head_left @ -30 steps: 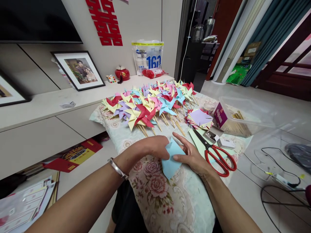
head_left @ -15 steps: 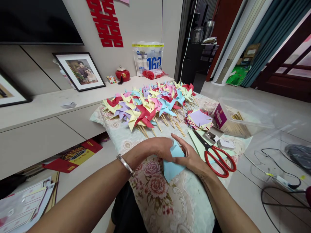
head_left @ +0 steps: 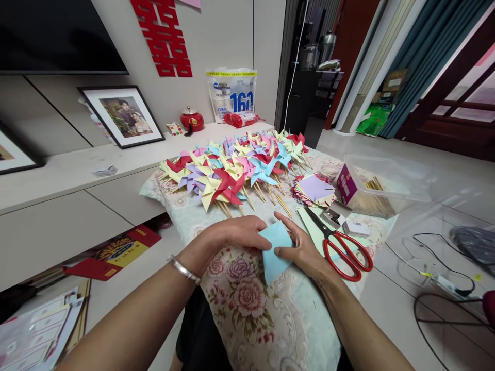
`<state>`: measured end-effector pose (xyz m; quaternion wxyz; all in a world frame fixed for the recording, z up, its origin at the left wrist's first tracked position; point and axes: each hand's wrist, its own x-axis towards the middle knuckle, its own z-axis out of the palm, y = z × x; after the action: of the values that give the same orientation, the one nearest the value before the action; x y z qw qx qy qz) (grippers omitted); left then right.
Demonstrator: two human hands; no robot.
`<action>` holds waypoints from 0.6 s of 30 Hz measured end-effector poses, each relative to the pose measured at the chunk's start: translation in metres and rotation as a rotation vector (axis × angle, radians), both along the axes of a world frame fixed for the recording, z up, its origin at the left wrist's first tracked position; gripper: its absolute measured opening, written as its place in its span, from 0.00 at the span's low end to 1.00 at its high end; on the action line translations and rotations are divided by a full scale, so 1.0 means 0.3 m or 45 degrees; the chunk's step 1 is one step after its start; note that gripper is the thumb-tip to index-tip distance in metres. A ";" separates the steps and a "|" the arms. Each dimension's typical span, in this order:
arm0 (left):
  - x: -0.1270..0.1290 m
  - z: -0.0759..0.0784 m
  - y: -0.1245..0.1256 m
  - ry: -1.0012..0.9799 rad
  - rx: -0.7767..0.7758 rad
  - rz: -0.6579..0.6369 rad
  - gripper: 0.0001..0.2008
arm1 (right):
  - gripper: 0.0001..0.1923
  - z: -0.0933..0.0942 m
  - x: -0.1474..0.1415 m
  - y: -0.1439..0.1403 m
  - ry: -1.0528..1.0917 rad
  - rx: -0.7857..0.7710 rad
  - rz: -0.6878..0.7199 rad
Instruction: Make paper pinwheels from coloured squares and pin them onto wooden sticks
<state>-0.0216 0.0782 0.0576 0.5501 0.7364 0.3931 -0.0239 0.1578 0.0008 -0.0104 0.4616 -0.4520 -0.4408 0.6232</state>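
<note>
A folded sheet of light blue paper point(head_left: 275, 250) lies on the desk point(head_left: 247, 309), which is covered by a floral cloth, just in front of the person. The left hand point(head_left: 235, 234) rests at the paper's 9 o'clock, its fingers point(head_left: 258, 226) curled down narrowly with the tips pressing on the sheet's upper left edge. The right hand point(head_left: 305, 250) sits at the paper's 3 o'clock; its fingers are spread a little, the forefinger lying along the upper right edge and the thumb pressing the sheet from the side, so both hands pin the paper flat against the cloth. A silver metal bangle point(head_left: 184, 269) circles the left wrist.

At 3 o'clock of the right hand, just beside it, lie scissors with red handles point(head_left: 342, 247), blades pointing toward 11 o'clock over a pale green sheet point(head_left: 315, 232). At 1 o'clock of the hands sits a stack of coloured square papers with a lilac one on top point(head_left: 315, 189), and further toward 2 o'clock a clear plastic box holding thin wooden sticks point(head_left: 381, 188). Between the scissors and that box lie a small metal stapler point(head_left: 333, 217) and a small white box point(head_left: 356, 227). At 12 o'clock a broad heap of finished paper pinwheels on wooden sticks point(head_left: 235, 170), in red, yellow, blue, pink and lilac, fills the far half of the desk.
</note>
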 end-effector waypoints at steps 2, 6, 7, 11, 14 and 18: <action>-0.029 -0.034 -0.019 -0.198 -0.192 0.278 0.12 | 0.48 -0.003 -0.002 0.001 0.017 0.021 -0.077; -0.053 -0.118 -0.084 -0.516 -0.374 0.615 0.19 | 0.48 -0.017 -0.002 0.003 0.015 0.081 -0.183; -0.050 -0.134 -0.101 -0.572 -0.400 0.668 0.19 | 0.48 -0.021 -0.002 0.004 0.010 0.093 -0.196; -0.013 -0.170 -0.154 -0.691 -0.480 0.808 0.16 | 0.47 -0.028 -0.001 0.006 -0.044 0.129 -0.195; 0.018 -0.178 -0.175 -0.780 -0.528 0.863 0.11 | 0.46 -0.027 0.000 0.007 -0.075 0.127 -0.183; 0.040 -0.185 -0.187 -0.841 -0.514 0.907 0.09 | 0.46 -0.024 -0.001 0.008 -0.064 0.126 -0.159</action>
<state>-0.0098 0.0221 0.0022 0.7496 0.4049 0.4124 0.3226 0.1575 0.0033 -0.0177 0.5100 -0.4708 -0.4536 0.5590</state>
